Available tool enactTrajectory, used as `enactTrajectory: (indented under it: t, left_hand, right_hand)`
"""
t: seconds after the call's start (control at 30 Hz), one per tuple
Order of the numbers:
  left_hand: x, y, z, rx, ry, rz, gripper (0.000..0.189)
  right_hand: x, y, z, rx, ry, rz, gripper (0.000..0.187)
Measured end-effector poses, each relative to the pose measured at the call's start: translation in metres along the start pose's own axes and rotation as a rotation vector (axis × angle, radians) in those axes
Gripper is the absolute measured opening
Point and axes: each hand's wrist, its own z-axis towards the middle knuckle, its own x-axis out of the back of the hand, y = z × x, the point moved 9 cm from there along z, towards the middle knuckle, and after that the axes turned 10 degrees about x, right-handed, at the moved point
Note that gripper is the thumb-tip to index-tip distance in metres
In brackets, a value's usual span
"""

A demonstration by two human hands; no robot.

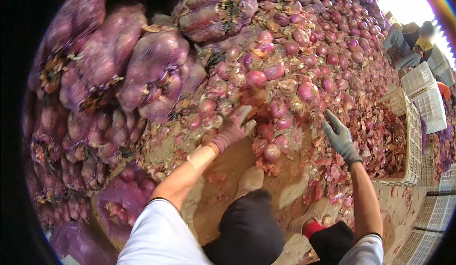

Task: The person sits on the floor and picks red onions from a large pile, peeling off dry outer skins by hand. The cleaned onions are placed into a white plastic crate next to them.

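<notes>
A wide heap of loose red onions [308, 91] and papery skins spreads over the floor before me. My left hand [233, 128], in a reddish glove with greyish fingertips, hovers at the heap's near edge, fingers apart and nothing in the grasp. To the right, my right hand [338, 135] wears a grey glove; its thumb and fingers are spread, with no onion between them. Between the two hands lies a small group of onions [271, 152] near my shoe [250, 179]. Loose onion skins [331, 179] lie just below my right hand.
Full purple mesh sacks [156, 69] are stacked at the left. An opened mesh sack [119, 204] holding onions stands at lower left. A cream plastic crate [411, 140] lies at right beside skins; more crates [433, 211] line the right edge. Another person [409, 44] sits at upper right.
</notes>
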Motion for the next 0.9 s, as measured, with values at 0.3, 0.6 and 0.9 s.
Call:
enactTrajectory:
  t: [0.3, 0.6, 0.9]
  left_hand:
    - [-0.042, 0.036, 0.204, -0.216, -0.04, 0.317, 0.045]
    - [-0.124, 0.011, 0.291, -0.018, -0.117, 0.676, 0.066]
    - [-0.127, 0.019, 0.232, -0.173, -0.11, 0.5, 0.066]
  right_hand:
    - [-0.004, 0.168, 0.148, -0.06, 0.429, 0.393, 0.055]
    - [-0.055, 0.261, 0.23, -0.175, 0.206, 0.232, 0.086]
    - [-0.072, 0.147, 0.238, 0.124, 0.016, 0.371, 0.071]
